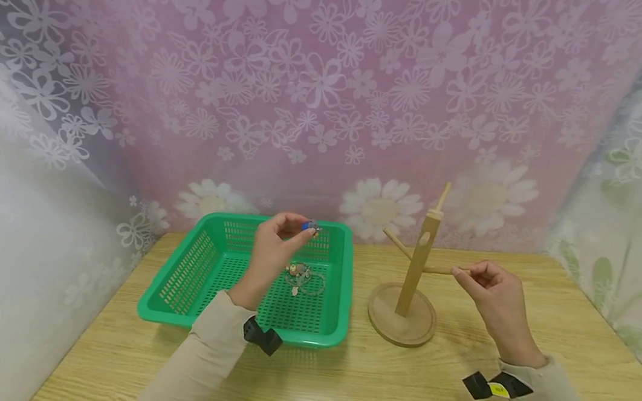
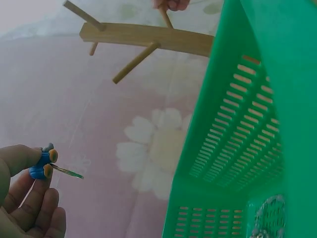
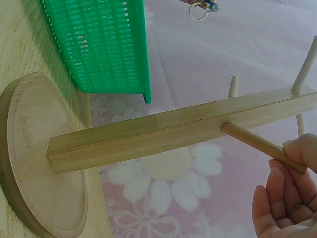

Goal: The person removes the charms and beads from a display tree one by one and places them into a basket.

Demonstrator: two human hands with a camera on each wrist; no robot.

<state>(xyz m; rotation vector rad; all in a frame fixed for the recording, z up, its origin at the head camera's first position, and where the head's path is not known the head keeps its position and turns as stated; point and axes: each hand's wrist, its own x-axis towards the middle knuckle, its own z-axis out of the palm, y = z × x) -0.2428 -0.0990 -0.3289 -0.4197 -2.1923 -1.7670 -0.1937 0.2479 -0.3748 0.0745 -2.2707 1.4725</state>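
Above the right part of the green basket [image 1: 346, 286], my left hand [image 1: 271, 252] pinches a small blue figure keychain [image 2: 43, 164] between thumb and fingers. Its metal ring [image 3: 198, 13] hangs free in the right wrist view. My right hand [image 1: 495, 303] pinches the outer end of a wooden peg [image 3: 260, 145] on the right side of a mug-tree-like wooden stand [image 1: 418, 266]. The stand's post leans slightly, and its round base [image 1: 401, 327] rests on the table. Other pegs [image 2: 136, 63] stick out from the post with nothing hanging on them.
Inside the basket lie several keychains or trinkets [image 1: 298, 271] and a loop of clear beads [image 1: 319, 284]. The basket stands left of the stand on a wood-grain table [image 1: 333, 383]. A pink flowered curtain [image 1: 326, 104] hangs close behind both.
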